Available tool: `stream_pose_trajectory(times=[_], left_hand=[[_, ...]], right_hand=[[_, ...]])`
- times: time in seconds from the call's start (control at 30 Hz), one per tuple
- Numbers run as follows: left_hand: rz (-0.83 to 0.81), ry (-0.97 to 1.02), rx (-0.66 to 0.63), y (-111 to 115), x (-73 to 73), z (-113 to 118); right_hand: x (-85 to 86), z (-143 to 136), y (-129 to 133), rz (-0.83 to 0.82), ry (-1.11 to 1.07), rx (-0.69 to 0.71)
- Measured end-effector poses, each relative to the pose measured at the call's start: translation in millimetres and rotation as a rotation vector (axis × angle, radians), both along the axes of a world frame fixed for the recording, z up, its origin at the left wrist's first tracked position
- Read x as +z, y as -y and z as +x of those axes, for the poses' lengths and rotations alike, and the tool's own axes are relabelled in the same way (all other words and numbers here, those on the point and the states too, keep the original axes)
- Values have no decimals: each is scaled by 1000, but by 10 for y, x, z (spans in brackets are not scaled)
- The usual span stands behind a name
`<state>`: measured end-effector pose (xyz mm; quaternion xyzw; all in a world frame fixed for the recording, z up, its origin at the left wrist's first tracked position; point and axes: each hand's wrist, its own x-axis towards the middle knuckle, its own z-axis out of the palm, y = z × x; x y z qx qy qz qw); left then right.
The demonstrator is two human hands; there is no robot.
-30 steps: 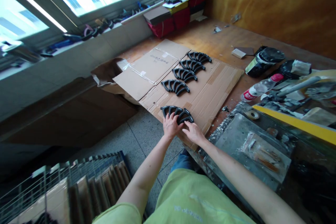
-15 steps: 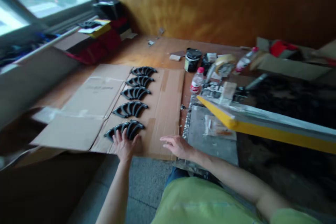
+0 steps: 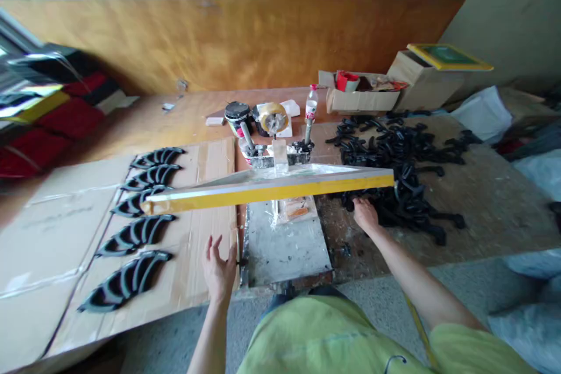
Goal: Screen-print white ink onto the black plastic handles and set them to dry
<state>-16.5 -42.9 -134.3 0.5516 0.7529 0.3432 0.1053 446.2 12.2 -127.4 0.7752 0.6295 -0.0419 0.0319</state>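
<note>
My left hand (image 3: 219, 270) hovers by the right edge of the cardboard sheet (image 3: 210, 187), fingers spread and nothing in them. On that sheet lies a column of several black curved, ribbed parts (image 3: 131, 280), fanned like claws. My right hand (image 3: 366, 217) reaches to the near left side of a heap of loose black curved parts (image 3: 403, 146); its fingers are closed at one black part (image 3: 347, 202), partly hidden. Between my hands, a yellow-edged screen frame (image 3: 280, 190) is held raised on a clamp stand above a grey metal base plate (image 3: 284, 251).
Behind the frame stand a black tub (image 3: 238, 114), a roll of tape (image 3: 274, 118) and a red-capped bottle (image 3: 311, 104). An open carton (image 3: 362, 99) sits at the back right. Red boxes (image 3: 65, 123) are stacked at the left. The frame's bar spans the workspace at hand height.
The view has swung right. My left hand has left the nearest fanned parts and moved right; my right hand has gone from the cardboard's edge to the heap of black parts.
</note>
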Motion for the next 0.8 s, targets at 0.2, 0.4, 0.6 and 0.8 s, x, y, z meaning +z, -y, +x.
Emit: stream_pose_trajectory(times=[0.2,0.4,0.6,0.8], left_hand=[[66,148,-33,-76,287,332],[169,441,-23,-323,750,435],[424,692,-44,-869,1466,489],[430,662,-80,-1038,1896,591]], right_hand=[[-37,128,48,27,-129,54],[347,-610,-197,429,-567,428],[364,-1462,-466,410,-608,822],[185,-1494,-412,377,-620,929]])
